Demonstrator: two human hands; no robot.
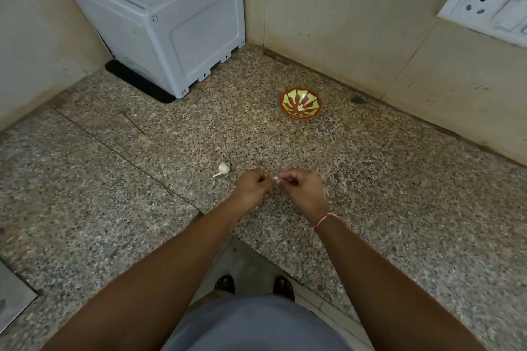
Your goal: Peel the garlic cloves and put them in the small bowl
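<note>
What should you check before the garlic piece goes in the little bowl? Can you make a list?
1. Clove held: ok, both the left hand and right hand pinch it.
2. Skin all off: cannot tell, the fingers hide it.
3. Bowl upright, with room: ok.
4. Way to the bowl over the counter: ok, nothing between.
5. More garlic waiting: ok, the bulb lies left of the hands.
</note>
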